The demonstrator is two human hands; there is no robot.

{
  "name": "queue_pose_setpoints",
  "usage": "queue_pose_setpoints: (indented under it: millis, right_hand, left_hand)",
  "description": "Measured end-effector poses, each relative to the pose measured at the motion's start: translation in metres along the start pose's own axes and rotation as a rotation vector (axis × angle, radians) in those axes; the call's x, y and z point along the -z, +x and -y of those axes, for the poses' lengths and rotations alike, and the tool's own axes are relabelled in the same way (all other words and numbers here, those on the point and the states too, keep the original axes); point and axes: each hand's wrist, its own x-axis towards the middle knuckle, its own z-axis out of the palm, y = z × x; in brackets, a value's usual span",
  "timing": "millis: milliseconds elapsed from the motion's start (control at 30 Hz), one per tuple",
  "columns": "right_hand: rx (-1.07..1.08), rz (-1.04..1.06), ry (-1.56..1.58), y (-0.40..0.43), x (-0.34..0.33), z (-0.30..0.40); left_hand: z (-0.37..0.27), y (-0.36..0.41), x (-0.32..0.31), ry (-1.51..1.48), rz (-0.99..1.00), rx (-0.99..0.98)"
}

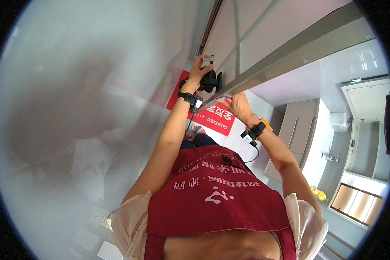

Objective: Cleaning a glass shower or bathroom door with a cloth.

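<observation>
My left hand (200,70) is raised beside the wall, thumb and fingers curved around a small clear and black piece (211,60), next to a black fitting (211,81). Whether it grips the piece is hard to tell. To the right, on the other side of the upright metal frame (279,60), my right hand (240,105) is at the frame's lower edge, its fingertips partly hidden by it. What the right hand holds, if anything, does not show. A glossy pale panel (84,81) with a blurred reflection fills the left side. Both wrists wear black straps with small devices.
A red mat (214,122) with writing lies on the floor near my feet. At the right are a cabinet with drawers (295,126), a faucet (331,158), a yellow bottle (318,194) and an open wall cabinet (365,143). An orange object (266,124) shows behind my right wrist.
</observation>
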Motion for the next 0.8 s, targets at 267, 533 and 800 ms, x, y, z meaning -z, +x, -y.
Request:
queue_pose_setpoints:
  millis: [267,533,800]
  right_hand:
    - [0.021,-0.045,0.043,0.001,-0.002,-0.002]
    - [0.028,-0.020,0.044,0.001,-0.005,-0.005]
    - [0.023,-0.051,0.083,0.004,0.000,0.001]
  left_hand:
    - [0.000,0.003,0.002,-0.022,-0.001,0.009]
    - [-0.006,-0.001,0.009,0.295,-0.013,-0.140]
    - [-0.042,0.006,0.010,0.632,0.152,-0.178]
